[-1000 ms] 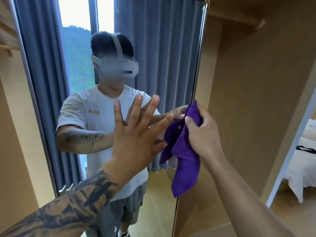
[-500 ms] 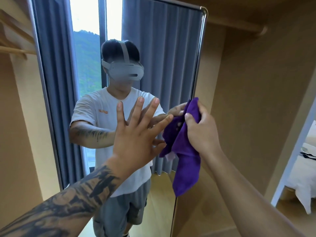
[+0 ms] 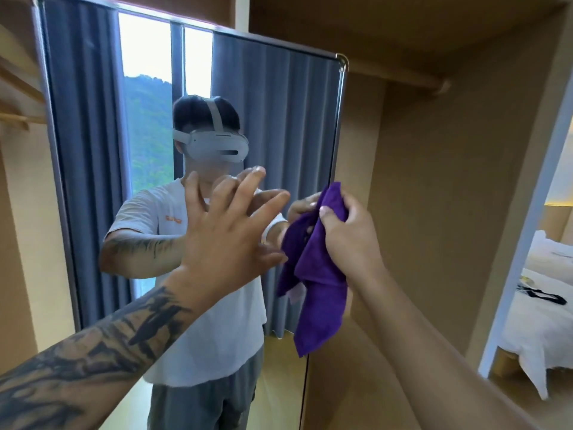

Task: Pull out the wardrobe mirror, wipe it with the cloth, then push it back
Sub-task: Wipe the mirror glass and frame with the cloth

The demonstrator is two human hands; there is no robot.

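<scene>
The tall wardrobe mirror (image 3: pixel 279 97) stands pulled out before me, grey-framed with rounded top corners, reflecting a person, grey curtains and a window. My left hand (image 3: pixel 229 234) is spread with straight fingers, palm toward the glass near its middle; contact with the glass cannot be told. My right hand (image 3: pixel 350 240) grips a purple cloth (image 3: pixel 319 283) at its top, up against the mirror's right edge. The cloth hangs down loosely below the fist.
Wooden wardrobe walls (image 3: pixel 434 212) surround the mirror, with a hanging rail (image 3: pixel 403 80) at upper right and another rail (image 3: pixel 18 119) at left. A doorway at far right shows a bed with white sheets (image 3: pixel 539 321).
The view has tilted up and shifted, so the mirror's top edge now shows. Both hands sit slightly higher on the glass; the left fingers have spread a bit more. The cloth stays gripped.
</scene>
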